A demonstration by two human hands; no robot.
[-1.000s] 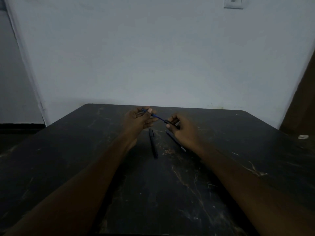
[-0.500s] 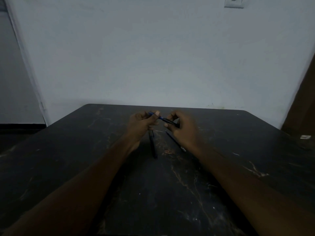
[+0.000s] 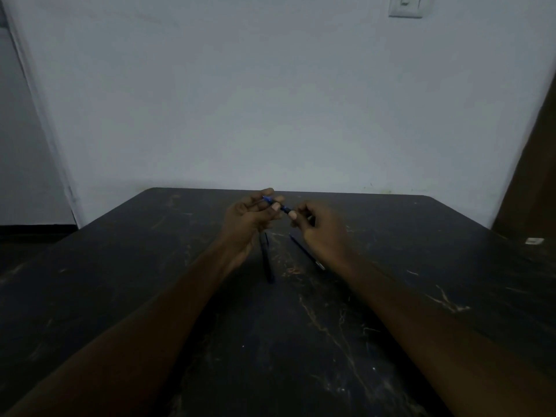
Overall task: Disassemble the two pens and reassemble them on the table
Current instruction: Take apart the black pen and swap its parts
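Left hand: the left hand (image 3: pixel 249 216) is raised above the bench, palm turned up and fingers curled in, pinching the far end of a blue pen (image 3: pixel 278 205) between thumb and fingertips.
Right hand: the right hand (image 3: pixel 323 227) is half closed, back toward the camera, its thumb and forefinger gripping the near end of the same pen.
Blue pen: held in the air between both hands, slanting from upper left to lower right; only a short blue stretch shows between the fingers.
Dark pen: a dark pen (image 3: pixel 266 257) lies on the bench just below the left hand, pointing away from the camera.
Thin part: a thin pen part (image 3: pixel 305 251) lies beside it, partly under the right wrist.
Bench: dark, scratched bench (image 3: pixel 301 341), dimly lit.
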